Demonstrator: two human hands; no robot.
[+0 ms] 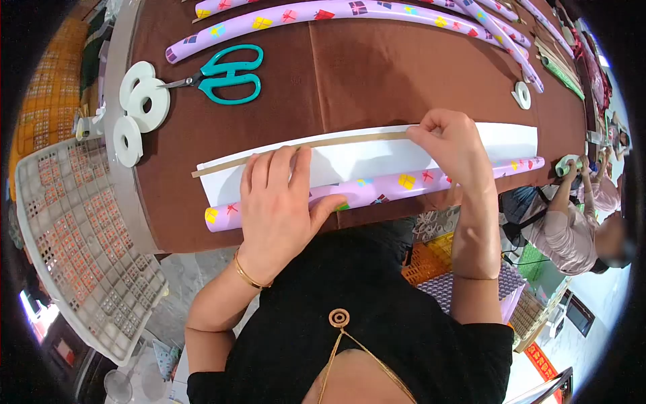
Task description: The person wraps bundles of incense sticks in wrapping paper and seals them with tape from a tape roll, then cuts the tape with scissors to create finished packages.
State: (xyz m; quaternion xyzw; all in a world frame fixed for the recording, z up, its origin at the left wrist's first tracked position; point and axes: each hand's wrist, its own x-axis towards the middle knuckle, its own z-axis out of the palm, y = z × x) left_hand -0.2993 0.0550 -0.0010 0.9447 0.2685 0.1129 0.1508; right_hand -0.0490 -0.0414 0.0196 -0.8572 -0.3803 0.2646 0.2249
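Note:
A partly unrolled sheet of lilac wrapping paper with a gift-box print (367,193) lies along the table's near edge, its white inner side (363,165) facing up. A narrow tan strip (356,139) runs along the sheet's far edge and sticks out past its left end. My left hand (276,195) rests open on the roll and the white side, fingers stretched forward and thumb out on the print. Farther right, my right hand (447,145) is closed in a pinch at the sheet's far edge, where the tan strip reaches the fingertips. The fingertips partly hide the strip's end.
Teal-handled scissors (232,74) lie at the upper left, blades touching white tape rolls (148,104). Another tape roll (521,95) sits at the right. Several finished lilac rolls (323,12) line the far side. A white crate (87,249) stands left; a co-worker (565,225) is at right.

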